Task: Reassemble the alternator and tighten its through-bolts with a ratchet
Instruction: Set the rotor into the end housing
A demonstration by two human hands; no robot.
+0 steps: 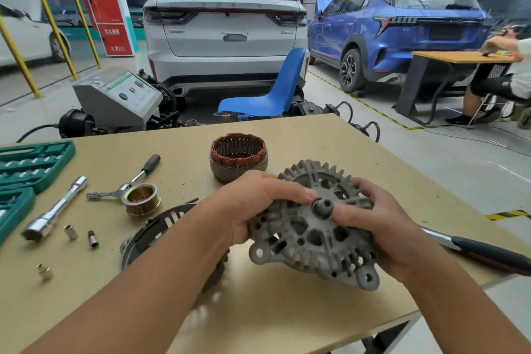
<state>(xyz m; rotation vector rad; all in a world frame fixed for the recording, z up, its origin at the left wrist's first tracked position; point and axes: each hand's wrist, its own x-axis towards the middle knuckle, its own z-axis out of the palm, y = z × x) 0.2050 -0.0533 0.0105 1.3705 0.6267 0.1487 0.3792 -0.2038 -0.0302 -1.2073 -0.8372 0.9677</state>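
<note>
Cast-alu end housing [313, 227] is gripped by left hand [255, 207] and right hand [382, 224]. Stator [239, 156], pulley [141, 199], rear cover [155, 227] lie separate (assy barely begun); ratchet [138, 178] untouched, bolts not yet fitted.

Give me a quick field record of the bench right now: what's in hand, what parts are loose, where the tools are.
in hand: grey alternator housing, gripped by left hand and right hand, both thumbs near the centre hub
stator: copper-wound stator upright on table, behind the hands, not fitted
pulley: grooved pulley loose, left of the hands
other cover: black slotted cover under the left forearm
ratchet: ratchet lying behind the pulley
loose sockets: three small sockets at left
bolts: not identifiable
</note>
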